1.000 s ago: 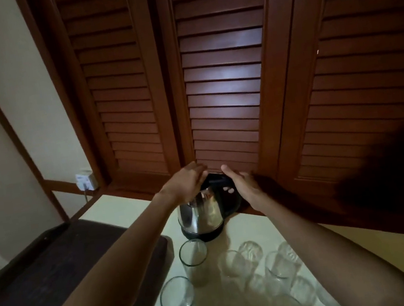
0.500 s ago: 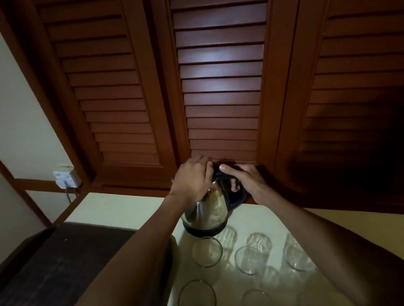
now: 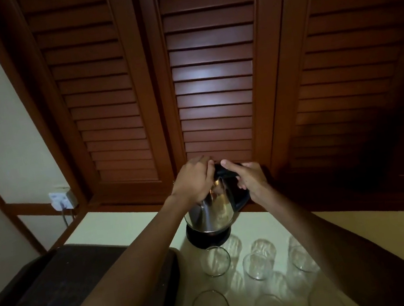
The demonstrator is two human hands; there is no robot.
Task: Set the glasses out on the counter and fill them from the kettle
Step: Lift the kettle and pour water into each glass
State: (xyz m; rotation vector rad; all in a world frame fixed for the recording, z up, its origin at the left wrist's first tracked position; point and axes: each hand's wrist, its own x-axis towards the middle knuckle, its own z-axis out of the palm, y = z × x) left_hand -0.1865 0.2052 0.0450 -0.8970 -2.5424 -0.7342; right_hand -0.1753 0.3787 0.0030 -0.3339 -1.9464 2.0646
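A domestic or guest-room setting is indicated: louvred wooden doors (image 3: 210, 73), a cream desk (image 3: 117, 225) carrying a steel kettle (image 3: 209, 217), drinking glasses (image 3: 215, 260), and a wall socket (image 3: 61, 200).

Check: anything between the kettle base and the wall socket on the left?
Head view: only bare counter between the kettle on its base and the wall socket, apart from the socket's cord hanging down near the counter's corner.
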